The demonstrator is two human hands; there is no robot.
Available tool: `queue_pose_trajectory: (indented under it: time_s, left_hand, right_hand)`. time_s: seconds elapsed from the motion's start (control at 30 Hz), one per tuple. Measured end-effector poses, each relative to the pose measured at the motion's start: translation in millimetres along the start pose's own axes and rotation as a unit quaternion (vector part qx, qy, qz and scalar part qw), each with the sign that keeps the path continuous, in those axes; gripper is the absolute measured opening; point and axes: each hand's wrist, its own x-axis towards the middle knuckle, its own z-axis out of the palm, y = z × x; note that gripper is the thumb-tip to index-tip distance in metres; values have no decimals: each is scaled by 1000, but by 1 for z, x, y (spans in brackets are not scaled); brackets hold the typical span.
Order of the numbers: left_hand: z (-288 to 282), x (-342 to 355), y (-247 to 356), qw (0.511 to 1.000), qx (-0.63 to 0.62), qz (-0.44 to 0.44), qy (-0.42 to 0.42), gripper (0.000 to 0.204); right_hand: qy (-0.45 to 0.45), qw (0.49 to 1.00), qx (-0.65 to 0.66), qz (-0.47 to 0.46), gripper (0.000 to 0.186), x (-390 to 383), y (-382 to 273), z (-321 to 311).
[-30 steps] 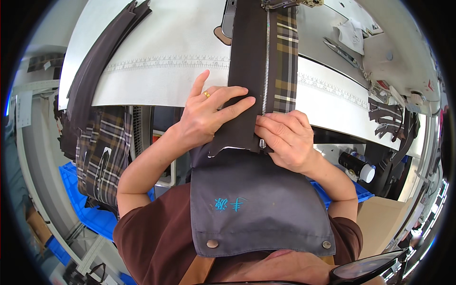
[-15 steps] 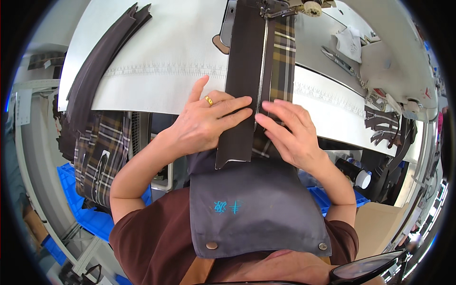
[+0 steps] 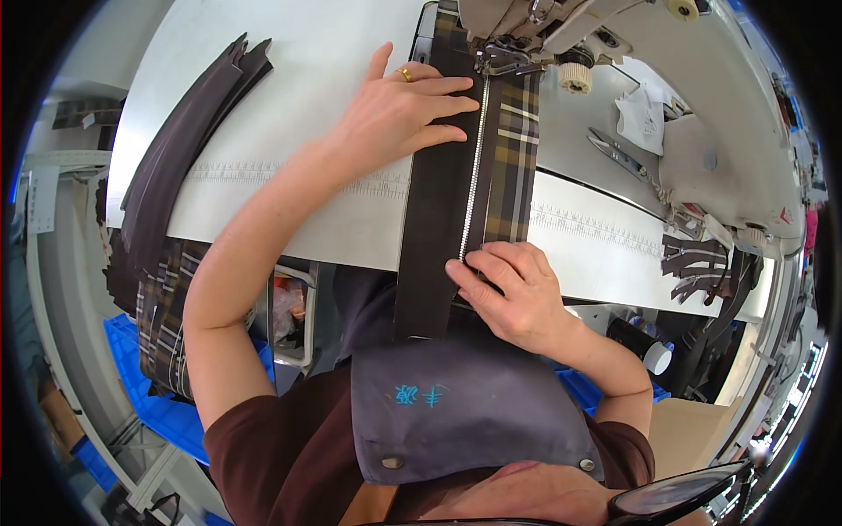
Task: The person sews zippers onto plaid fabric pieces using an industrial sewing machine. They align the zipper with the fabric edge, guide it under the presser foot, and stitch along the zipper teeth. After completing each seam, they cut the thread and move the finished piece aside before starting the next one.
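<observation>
A dark fabric strip [image 3: 425, 228] runs toward me from the metal presser foot [image 3: 495, 57] of a sewing machine, with a silver zipper [image 3: 475, 175] along it and brown plaid fabric [image 3: 513, 184] to the right. My left hand [image 3: 399, 114] lies on the dark strip beside the presser foot, fingers spread and pointing right, a gold ring on one. Lower down, my right hand [image 3: 509, 289] has its thumb and bent fingers closed on the zipper strip, near where it passes over the table edge.
Long dark strips [image 3: 189, 149] lie stacked on the white table's left. Plaid pieces [image 3: 167, 298] hang below it, above a blue bin [image 3: 140, 377]. Metal snips [image 3: 618, 153], a white paper [image 3: 640, 114] and short zippered pieces [image 3: 697, 263] are at right, with a dark bottle [image 3: 640, 342] below.
My left hand has moved forward, up toward the presser foot. My right hand has dropped toward me along the zipper. More of the machine head shows at the top.
</observation>
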Motion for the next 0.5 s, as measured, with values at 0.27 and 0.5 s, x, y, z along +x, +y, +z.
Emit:
queue_pose_trajectory:
  time_s: [0.27,0.5]
  left_hand:
    - [-6,12,-9,999,-29,-4,-22,33]
    - [1,8,-9,1000,2,-6,-7,35]
  right_hand:
    - [-5,999,35,-5,42,4,8,1]
    - [-28,999,31,-4,40,9,16,-3]
